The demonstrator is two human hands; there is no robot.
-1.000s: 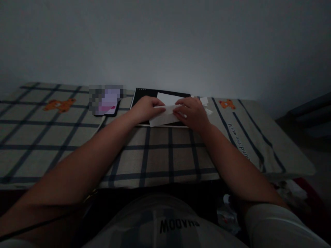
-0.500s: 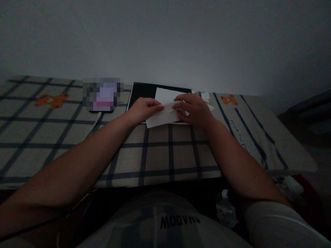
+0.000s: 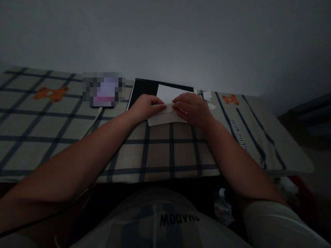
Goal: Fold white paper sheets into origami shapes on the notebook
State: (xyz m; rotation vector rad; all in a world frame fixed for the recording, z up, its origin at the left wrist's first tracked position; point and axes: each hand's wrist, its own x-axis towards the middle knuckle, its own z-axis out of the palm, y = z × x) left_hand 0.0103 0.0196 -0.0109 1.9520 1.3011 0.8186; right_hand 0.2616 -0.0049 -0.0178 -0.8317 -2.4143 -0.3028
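A checked tablecloth (image 3: 159, 155) spreads below a grey wall (image 3: 165, 41). From the frame's lower corners, forearms (image 3: 98, 155) angle inward to the centre, where the left hand (image 3: 144, 106) pinches white paper (image 3: 159, 119) before a black panel (image 3: 146, 89). The right hand (image 3: 194, 108), fingers curled, touches the paper's right part; whether it grips, I cannot tell.

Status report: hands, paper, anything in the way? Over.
Left hand pinching paper. Right hand at paper, grip unclear. Paper nearer than white sheet. Scraps beyond right hand; no obstruction seen.
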